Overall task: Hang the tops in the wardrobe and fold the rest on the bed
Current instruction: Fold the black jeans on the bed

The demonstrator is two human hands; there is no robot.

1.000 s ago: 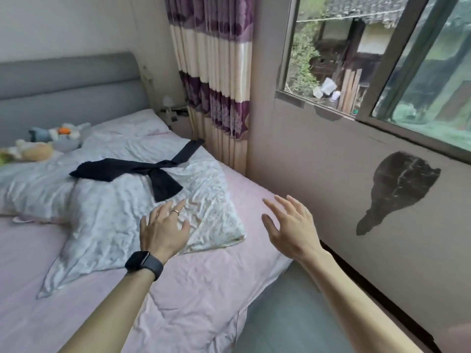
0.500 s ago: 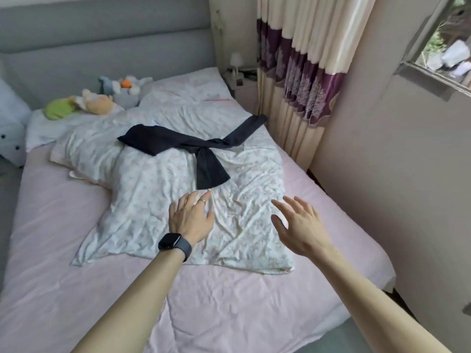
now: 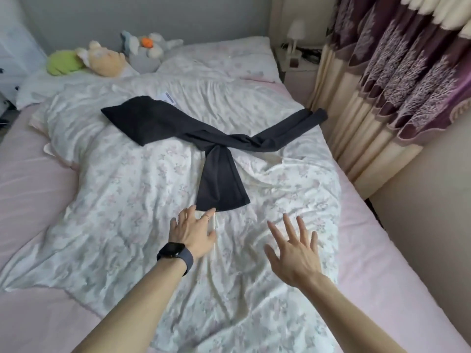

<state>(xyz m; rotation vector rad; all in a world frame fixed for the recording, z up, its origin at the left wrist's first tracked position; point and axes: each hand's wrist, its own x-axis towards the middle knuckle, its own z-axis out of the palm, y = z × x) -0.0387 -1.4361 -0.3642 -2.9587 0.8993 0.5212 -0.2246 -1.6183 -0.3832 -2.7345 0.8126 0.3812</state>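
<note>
A pair of dark trousers [image 3: 219, 138] lies twisted on the white flowered quilt [image 3: 122, 189] in the middle of the bed [image 3: 30, 179]. One leg points toward me, the other stretches right toward the curtain. My left hand [image 3: 192, 231], with a black watch on its wrist, reaches with straight fingers to the hem of the near leg and its fingertips just touch it. My right hand [image 3: 293, 250] hovers with spread fingers above the quilt, to the right of that leg and holding nothing. No wardrobe or hanger shows.
Plush toys [image 3: 107, 56] and a pillow [image 3: 219, 59] lie at the head of the bed. A nightstand with a small lamp [image 3: 295, 36] stands in the far right corner. A purple and cream curtain [image 3: 397, 72] hangs along the bed's right side.
My view swung left from the window and down over the bed. Both hands moved forward toward the trousers, and my left fingertips have reached the near leg's hem.
</note>
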